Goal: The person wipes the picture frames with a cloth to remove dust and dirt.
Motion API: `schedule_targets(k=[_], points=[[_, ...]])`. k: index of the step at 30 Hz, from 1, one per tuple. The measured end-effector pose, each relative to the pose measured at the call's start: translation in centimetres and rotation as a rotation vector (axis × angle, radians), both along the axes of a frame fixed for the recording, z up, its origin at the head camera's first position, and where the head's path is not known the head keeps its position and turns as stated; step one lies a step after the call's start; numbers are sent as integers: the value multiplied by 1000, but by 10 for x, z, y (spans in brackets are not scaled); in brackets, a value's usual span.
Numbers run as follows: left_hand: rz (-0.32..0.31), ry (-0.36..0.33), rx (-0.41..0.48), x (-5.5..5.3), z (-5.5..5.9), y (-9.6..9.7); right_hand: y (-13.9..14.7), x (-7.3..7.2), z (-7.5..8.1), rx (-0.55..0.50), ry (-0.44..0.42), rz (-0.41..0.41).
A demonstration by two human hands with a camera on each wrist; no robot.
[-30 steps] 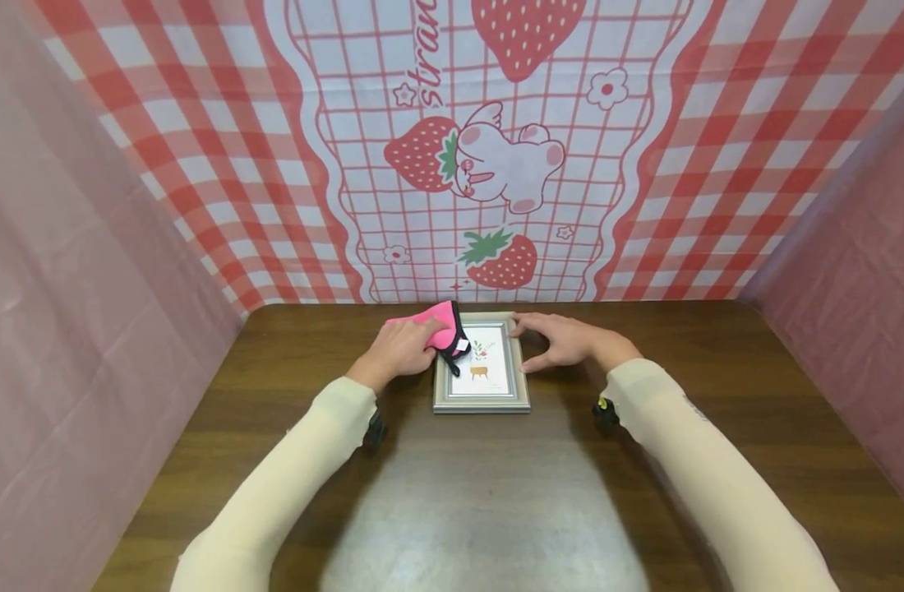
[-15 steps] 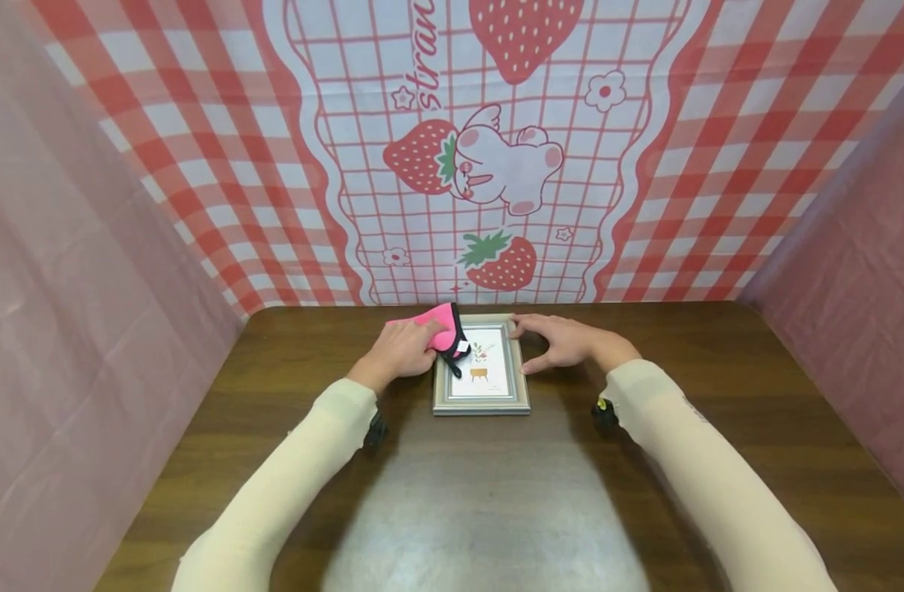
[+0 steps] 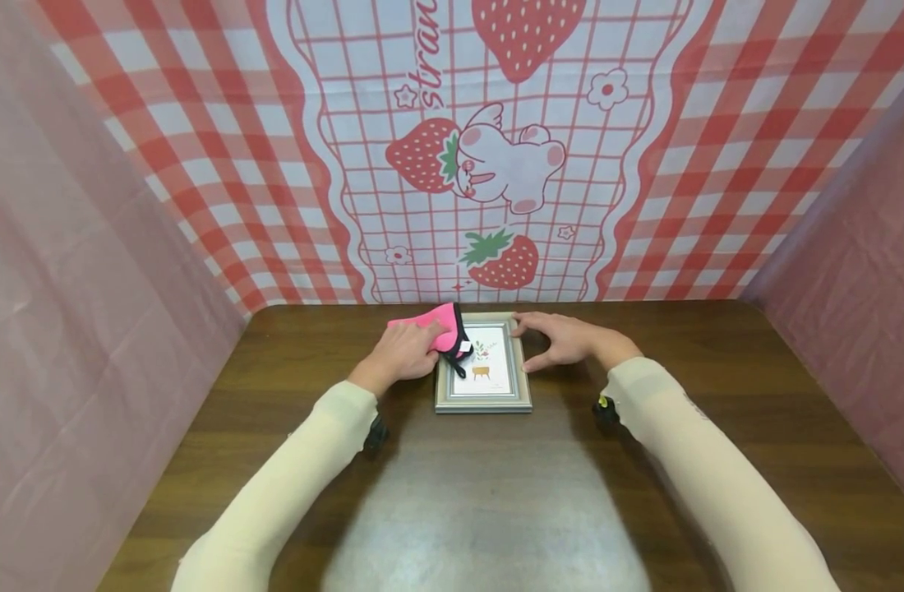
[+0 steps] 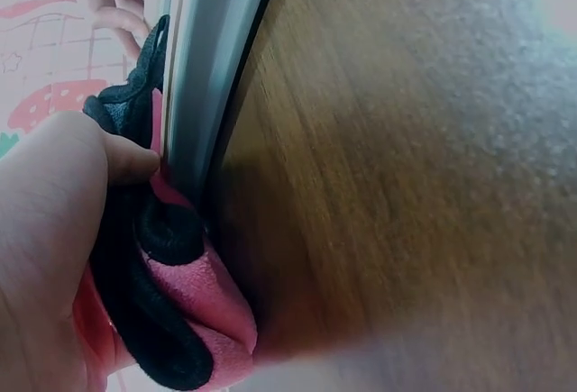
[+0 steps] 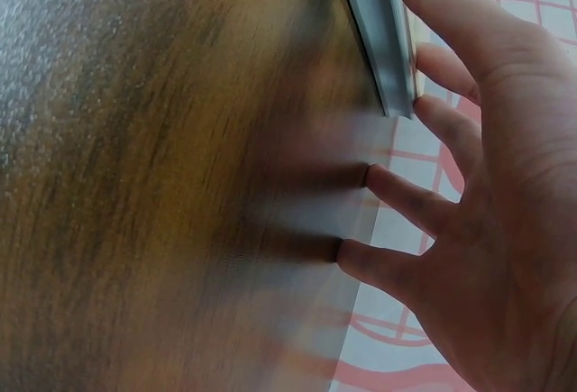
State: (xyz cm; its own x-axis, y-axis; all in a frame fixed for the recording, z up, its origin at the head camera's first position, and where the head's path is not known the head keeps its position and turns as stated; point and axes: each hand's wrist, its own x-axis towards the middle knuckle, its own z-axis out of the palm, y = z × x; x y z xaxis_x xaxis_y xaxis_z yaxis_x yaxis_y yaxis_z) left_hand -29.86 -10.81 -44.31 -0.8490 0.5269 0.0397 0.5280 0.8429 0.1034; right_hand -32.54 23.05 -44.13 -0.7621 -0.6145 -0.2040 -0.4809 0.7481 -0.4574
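Observation:
A silver-grey picture frame (image 3: 484, 404) lies face up near the table's back edge, showing a print of a plant in an orange pot. Over its upper left part is a folded pink cloth (image 3: 439, 322) with black edging, a loop and a small white tag. My left hand (image 3: 402, 353) grips this cloth; in the left wrist view the thumb presses it against the frame's side. My right hand (image 3: 566, 339) holds the frame's right side by the far corner, thumb nearer me. The ring and little fingertips (image 5: 347, 252) reach down to the table in the right wrist view.
The brown wooden table (image 3: 489, 493) extends in front of the frame and to both sides. A red-and-white strawberry-print cloth (image 3: 496, 148) hangs right behind the table. Pink curtains (image 3: 75, 312) enclose the left and right sides.

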Motion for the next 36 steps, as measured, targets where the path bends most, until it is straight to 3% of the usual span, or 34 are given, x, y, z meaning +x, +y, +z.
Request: schedule_targets(k=[5, 7, 11, 12, 14, 18, 19, 25, 26, 31, 34, 36], points=[[-41, 22, 32, -1, -6, -3, 0, 1, 1, 8, 12, 0], [-60, 50, 50, -15, -27, -10, 0, 2, 2, 5, 20, 3], [-61, 69, 66, -26, -49, -17, 0, 2, 3, 1, 19, 0], [-60, 57, 63, -23, -47, -17, 0, 1, 2, 1, 17, -1], [-54, 25, 58, -4, -26, -12, 0, 1, 2, 2, 18, 0], [-79, -7, 40, 21, 1, -9, 0, 0, -1, 1, 19, 1], [-107, 18, 53, 15, -12, -13, 0, 0, 0, -1, 22, 3], [-129, -7, 51, 25, -12, -14, 1, 2, 1, -10, 27, 4], [-114, -26, 33, 35, 0, -11, 1, 2, 1, -11, 27, 5], [-127, -20, 1, 48, 0, -14, 0, 2, 0, -17, 13, 4], [-148, -30, 30, 53, -1, -17, -1, 3, -1, -16, 11, 3], [-171, -3, 48, 52, -10, -20, -1, 3, -1, -16, 12, 0]])
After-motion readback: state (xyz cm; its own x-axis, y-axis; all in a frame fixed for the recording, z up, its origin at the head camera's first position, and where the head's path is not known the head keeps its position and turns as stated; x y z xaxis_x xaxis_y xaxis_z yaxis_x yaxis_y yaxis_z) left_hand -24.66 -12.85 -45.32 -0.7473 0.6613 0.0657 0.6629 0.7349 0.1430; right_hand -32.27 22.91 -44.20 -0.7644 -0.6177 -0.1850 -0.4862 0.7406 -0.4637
